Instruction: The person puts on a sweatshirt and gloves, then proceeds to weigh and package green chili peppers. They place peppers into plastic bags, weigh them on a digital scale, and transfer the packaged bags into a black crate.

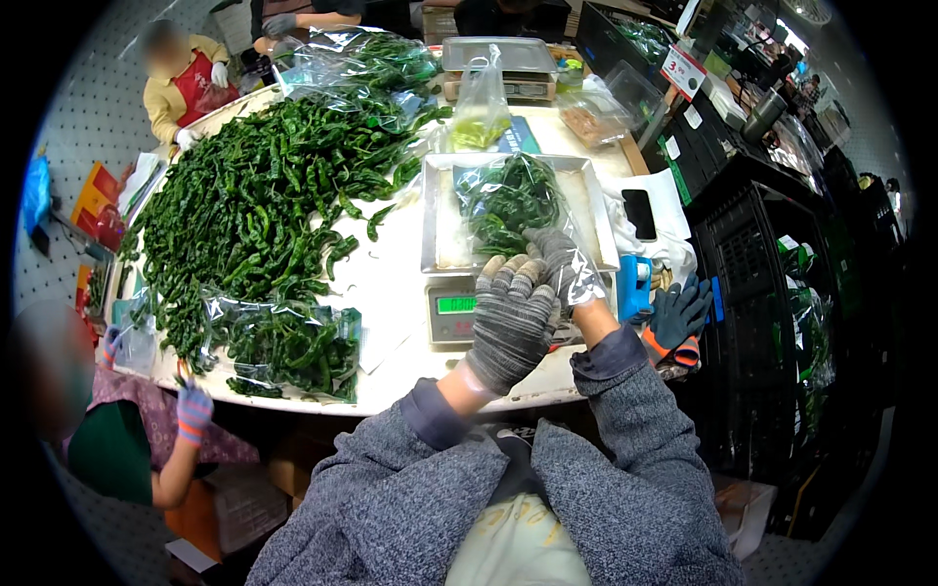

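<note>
A clear plastic bag of green peppers (pixel 513 187) lies on the metal tray (pixel 440 249) of a digital scale (pixel 443 333) with a lit green display. My right hand (pixel 564 264), in a grey knit glove, is at the near end of this bag, and clear film covers part of its back and wrist. In front of it is my left hand (pixel 513 322), in a striped grey glove, its fingertips at the tray's near edge beside the right hand. It covers part of the display. The fingers' hold on the film is hidden.
A large heap of green peppers (pixel 249 190) covers the table's left, with a filled bag (pixel 293 344) at its near edge. Right of the scale are a blue tape dispenser (pixel 634 286), gloves (pixel 678 315) and a phone (pixel 639 214). Co-workers stand left and beyond; black crates (pixel 740 249) rise right.
</note>
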The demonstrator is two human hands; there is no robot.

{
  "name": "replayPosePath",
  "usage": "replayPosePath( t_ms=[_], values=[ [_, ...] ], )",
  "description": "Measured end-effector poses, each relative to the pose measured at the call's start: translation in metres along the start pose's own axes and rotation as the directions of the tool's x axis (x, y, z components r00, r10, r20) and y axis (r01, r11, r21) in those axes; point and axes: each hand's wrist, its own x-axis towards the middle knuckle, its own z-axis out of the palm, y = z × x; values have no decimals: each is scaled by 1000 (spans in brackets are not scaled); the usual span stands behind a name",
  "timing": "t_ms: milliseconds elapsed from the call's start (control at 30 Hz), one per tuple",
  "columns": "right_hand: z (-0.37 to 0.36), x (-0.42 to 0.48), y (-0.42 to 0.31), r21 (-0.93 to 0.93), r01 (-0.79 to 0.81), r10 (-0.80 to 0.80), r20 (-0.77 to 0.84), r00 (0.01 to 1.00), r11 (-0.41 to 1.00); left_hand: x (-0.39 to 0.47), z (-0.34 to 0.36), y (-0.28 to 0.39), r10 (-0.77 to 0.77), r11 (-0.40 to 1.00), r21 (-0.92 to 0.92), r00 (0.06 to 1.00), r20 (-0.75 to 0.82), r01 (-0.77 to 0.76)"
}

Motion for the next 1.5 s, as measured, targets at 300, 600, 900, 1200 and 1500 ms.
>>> replayPosePath(
  t_ms=[300,600,900,1200,1500],
  values=[
    [35,-3,67,-455,6,-62,-109,992,890,-5,5,-2,-37,999,-4,999,14,37],
    [13,1,32,836,-240,326,77,942,494,-2,3,-4,-54,998,-25,998,-20,53],
    [-5,-34,23,260,-296,300,28,954,919,-10,-3,-9,-77,997,-19,997,-2,77],
    [-33,-53,-7,212,-237,208,152,966,948,-31,-25,-32,-385,870,-299,919,84,392],
    [5,-26,16,-354,2,41,115,992,935,-59,-8,-64,-732,230,-609,547,405,759]
  ],
)
